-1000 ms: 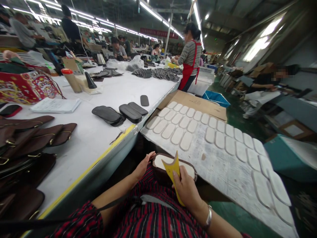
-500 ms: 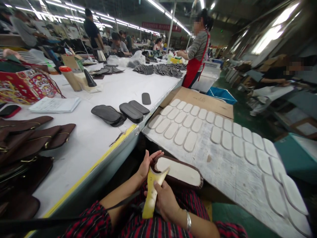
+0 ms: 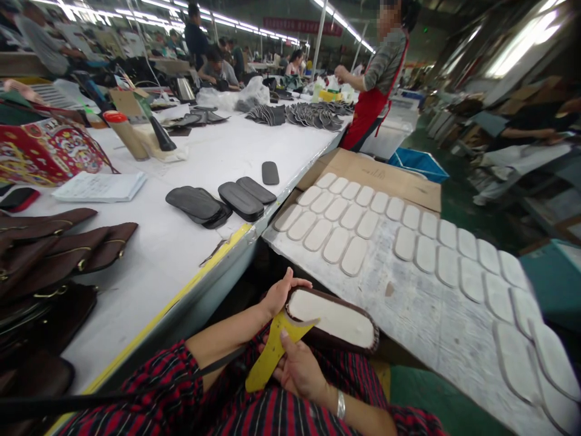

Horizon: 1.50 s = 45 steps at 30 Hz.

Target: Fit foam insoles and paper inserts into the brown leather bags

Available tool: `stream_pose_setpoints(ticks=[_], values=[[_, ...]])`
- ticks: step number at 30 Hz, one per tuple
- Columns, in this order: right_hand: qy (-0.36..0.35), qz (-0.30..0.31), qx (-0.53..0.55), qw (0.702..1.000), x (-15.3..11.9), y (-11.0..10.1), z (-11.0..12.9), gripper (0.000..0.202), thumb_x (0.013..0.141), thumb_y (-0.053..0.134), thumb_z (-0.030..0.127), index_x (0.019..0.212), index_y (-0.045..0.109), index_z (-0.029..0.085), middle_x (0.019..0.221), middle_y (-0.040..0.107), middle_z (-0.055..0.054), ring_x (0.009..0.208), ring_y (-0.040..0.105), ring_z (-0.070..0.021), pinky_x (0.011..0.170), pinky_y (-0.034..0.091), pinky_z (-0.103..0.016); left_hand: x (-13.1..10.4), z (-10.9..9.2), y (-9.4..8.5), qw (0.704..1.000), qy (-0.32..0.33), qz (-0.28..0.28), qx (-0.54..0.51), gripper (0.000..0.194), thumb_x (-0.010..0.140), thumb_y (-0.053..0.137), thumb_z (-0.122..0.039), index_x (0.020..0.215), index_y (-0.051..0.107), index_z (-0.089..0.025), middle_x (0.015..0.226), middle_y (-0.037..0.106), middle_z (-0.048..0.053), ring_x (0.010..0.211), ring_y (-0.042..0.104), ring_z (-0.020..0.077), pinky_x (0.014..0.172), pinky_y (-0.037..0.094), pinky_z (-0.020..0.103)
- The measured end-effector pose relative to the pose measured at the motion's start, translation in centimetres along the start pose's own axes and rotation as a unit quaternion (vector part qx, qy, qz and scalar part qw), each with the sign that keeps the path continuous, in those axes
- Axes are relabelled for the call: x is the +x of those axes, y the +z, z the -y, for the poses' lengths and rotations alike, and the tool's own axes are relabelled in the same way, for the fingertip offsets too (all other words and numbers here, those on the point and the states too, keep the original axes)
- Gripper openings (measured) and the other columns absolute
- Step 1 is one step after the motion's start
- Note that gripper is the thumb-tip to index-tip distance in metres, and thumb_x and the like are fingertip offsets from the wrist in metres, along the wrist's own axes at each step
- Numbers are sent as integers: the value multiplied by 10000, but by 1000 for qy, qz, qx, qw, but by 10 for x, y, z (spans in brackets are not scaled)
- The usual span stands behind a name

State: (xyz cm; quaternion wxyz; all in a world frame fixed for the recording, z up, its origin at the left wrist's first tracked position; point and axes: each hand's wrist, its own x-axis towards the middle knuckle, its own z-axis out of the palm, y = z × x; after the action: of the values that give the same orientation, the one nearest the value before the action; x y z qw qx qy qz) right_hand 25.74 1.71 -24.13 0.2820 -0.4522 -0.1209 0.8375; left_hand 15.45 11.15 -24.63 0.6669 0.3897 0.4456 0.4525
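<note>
White table (image 3: 218, 157) at left, board (image 3: 408, 309) of white ovals (image 3: 318, 235) right, bright lights (image 3: 342, 23) up top, brown case (image 3: 333, 318) lower middle, left hand (image 3: 279, 295) beside it, grip can't be told, right hand (image 3: 302, 369) wrapped round yellow scraper (image 3: 275, 348), further left than before

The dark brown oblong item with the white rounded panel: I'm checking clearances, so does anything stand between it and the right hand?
Partly: a flat yellow tool with a notched end, gripped by the right hand, overlaps the near left edge of the dark brown item. To the tool's right, nothing visible intervenes.
</note>
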Motion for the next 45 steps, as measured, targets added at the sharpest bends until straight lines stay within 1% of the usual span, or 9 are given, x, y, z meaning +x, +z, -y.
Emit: stream_pose_setpoints(ticks=[9,16,19,26,28,32,36,39,45], values=[[6,23,-4,1000,-9,1,1,616,488,763,476,922,443,178,984,619,-108,943,592,-268,646,503,-331,-3,1,12,983,73,-51,158,629,861,238,-567,913,679,-121,855,670,59,816,579,179,749,418,266],[-25,30,-65,997,-12,-7,-1,585,572,653,573,968,450,192,986,621,-94,931,601,-252,612,499,-310,0,7,17,940,133,-76,303,622,895,156,-506,819,647,-133,822,645,58,811,571,170,768,411,265],[-43,23,-73,996,-13,-8,1,526,588,649,552,918,443,199,945,626,-80,897,610,-246,593,496,-302,-3,2,21,925,149,-65,343,493,861,314,-536,786,626,-163,806,607,43,801,542,173,765,385,262],[-89,-14,-49,995,-14,-9,3,431,604,665,486,816,439,187,797,633,-57,746,631,-225,533,469,-284,-9,-1,37,753,186,-111,621,477,834,336,-580,849,569,-163,874,553,91,699,508,189,669,348,294],[-107,-12,-49,993,-15,-14,2,435,608,666,493,811,441,182,763,630,-49,709,631,-215,506,451,-264,-7,0,42,784,186,-123,579,475,796,393,-608,794,559,-164,847,547,91,707,512,200,691,354,309],[-127,-39,-80,988,-28,-27,6,498,581,678,544,803,454,159,718,625,-62,652,623,-216,412,370,-213,0,-1,32,916,158,-128,345,502,716,477,-656,753,569,-164,823,577,78,789,554,218,762,396,320],[-199,-53,-67,976,-57,-46,30,503,651,657,535,900,478,136,786,642,-78,694,624,-201,505,451,-242,-13,-14,-7,939,145,-202,239,648,858,104,-582,1096,490,-120,1051,581,132,924,575,191,784,450,308],[-250,-73,-80,962,-71,-53,52,501,711,610,542,968,472,133,829,646,-83,708,625,-189,585,489,-260,-42,-26,-18,946,135,-231,185,599,850,234,-586,1102,487,-105,1030,590,133,882,580,191,742,470,301],[-217,52,-286,932,-51,-1,48,535,770,436,651,909,474,136,634,604,-38,458,559,-156,409,419,-234,-90,-35,30,997,39,43,50,387,765,572,-467,928,601,-117,793,635,54,707,580,151,637,447,236]])
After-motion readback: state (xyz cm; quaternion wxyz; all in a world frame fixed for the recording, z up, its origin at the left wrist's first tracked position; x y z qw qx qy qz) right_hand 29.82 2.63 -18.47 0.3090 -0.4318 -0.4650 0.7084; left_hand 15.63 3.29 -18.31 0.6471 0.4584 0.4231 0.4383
